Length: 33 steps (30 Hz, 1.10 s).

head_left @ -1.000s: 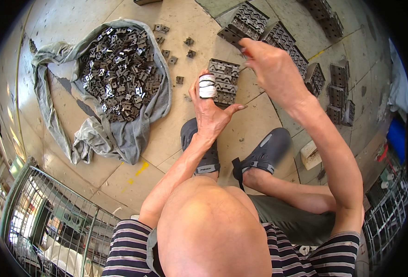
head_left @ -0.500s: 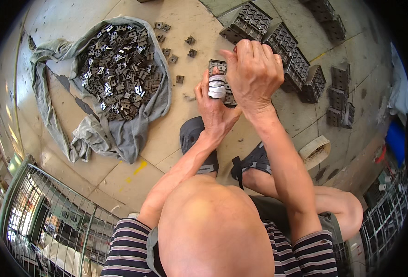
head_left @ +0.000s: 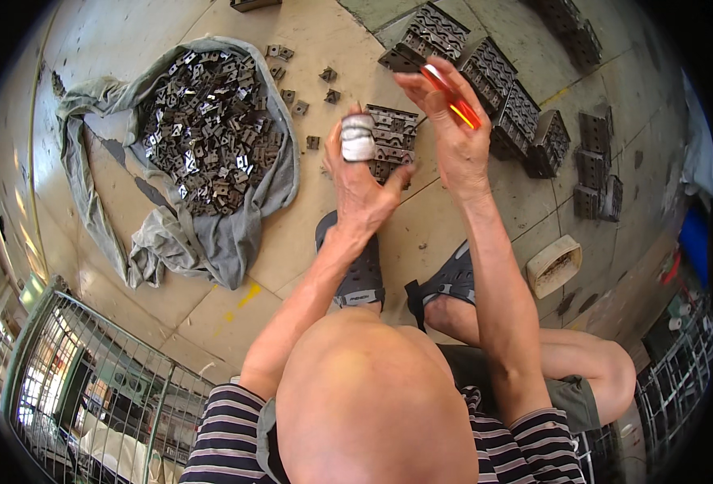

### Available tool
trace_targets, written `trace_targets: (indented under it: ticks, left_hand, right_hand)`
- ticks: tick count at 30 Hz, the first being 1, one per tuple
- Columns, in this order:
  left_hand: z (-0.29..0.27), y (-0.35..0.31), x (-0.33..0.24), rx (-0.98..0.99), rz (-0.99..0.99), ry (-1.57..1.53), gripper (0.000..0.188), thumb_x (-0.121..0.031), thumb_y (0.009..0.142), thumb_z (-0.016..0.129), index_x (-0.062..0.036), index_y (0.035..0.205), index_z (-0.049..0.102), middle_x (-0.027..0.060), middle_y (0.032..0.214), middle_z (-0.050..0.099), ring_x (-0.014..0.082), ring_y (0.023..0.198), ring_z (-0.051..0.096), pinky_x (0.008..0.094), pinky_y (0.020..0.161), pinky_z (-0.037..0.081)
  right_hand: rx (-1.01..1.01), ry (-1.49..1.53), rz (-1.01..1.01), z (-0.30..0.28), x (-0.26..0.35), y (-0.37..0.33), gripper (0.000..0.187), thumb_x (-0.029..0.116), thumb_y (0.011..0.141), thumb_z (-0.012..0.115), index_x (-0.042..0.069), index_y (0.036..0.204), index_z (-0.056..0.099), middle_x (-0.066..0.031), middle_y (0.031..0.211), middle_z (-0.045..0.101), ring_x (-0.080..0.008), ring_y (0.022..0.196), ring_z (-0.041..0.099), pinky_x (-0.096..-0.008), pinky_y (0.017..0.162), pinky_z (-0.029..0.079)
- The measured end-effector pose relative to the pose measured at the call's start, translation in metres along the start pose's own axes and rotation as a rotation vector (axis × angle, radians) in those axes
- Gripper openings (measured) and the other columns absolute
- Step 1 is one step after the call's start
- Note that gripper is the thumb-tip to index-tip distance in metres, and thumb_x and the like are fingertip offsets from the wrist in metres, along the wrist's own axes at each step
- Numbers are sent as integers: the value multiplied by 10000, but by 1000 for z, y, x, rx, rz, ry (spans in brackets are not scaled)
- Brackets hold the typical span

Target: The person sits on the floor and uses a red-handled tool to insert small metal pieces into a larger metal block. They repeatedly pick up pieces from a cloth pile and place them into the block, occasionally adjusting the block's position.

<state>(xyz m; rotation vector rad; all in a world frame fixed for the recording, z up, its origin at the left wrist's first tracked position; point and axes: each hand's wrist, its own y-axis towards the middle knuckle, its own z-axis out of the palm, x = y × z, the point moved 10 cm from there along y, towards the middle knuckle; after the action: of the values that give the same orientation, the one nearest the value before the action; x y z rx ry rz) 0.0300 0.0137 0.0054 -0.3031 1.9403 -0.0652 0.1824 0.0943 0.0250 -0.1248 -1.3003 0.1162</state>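
Observation:
A small block of stacked dark metal brackets is in front of me, low at the floor. My left hand grips its left and near sides, the thumb at the near right corner. White tape wraps a finger of that hand. Raised to the right of the block, my right hand holds a shiny red-orange tool handle. The rest of that tool is hidden, so its exact kind does not show.
Many loose metal brackets lie heaped on a grey cloth at left, with several strays beside it. Rows of stacked brackets stand at far right. A dirty cream plastic container sits near my right foot. Wire cages flank me.
My right hand has turned and opened away from the block, and the red-orange handle now shows. My left hand has shifted slightly left, uncovering more of the block.

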Motion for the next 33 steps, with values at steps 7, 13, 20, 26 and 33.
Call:
trace_targets:
  ticks: [7, 13, 20, 26, 33]
  left_hand:
    - [42, 58, -5, 396, 77, -147, 389, 31, 855, 800, 41, 1218, 659, 222, 1380, 666, 248, 1142, 697, 380, 974, 549]
    - [36, 73, -20, 296, 180, -262, 595, 92, 833, 759, -14, 1403, 624, 107, 892, 776, 119, 851, 719, 332, 740, 596]
    - [43, 73, -15, 340, 92, -436, 640, 140, 804, 747, -11, 1413, 623, 64, 933, 779, 99, 876, 720, 295, 736, 618]
    - [46, 73, -10, 355, 82, -264, 592, 124, 824, 749, -2, 1390, 629, 68, 990, 782, 101, 893, 718, 306, 772, 619]
    - [44, 76, -14, 328, 143, -356, 627, -14, 808, 881, -19, 1388, 643, 34, 956, 769, 84, 820, 683, 295, 769, 594]
  right_hand:
    - [-102, -344, 14, -26, -13, -11, 281, 148, 937, 842, 7, 1160, 747, -53, 1012, 799, -110, 919, 734, -284, 841, 587]
    - [-249, -380, 94, -40, -19, -25, 168, 93, 895, 866, -17, 990, 780, -23, 893, 791, -95, 823, 721, -259, 770, 570]
    - [-262, -460, -57, -36, -14, -18, 132, 69, 904, 850, -6, 992, 786, -7, 850, 774, -91, 797, 713, -253, 744, 567]
    - [-265, -395, 139, -40, -9, -24, 142, 74, 900, 852, 11, 1012, 792, 0, 990, 774, -87, 883, 700, -258, 780, 564]
    - [-224, -425, -46, -29, 0, -17, 184, 58, 895, 850, -9, 1059, 801, -14, 937, 776, -76, 802, 693, -259, 754, 566]
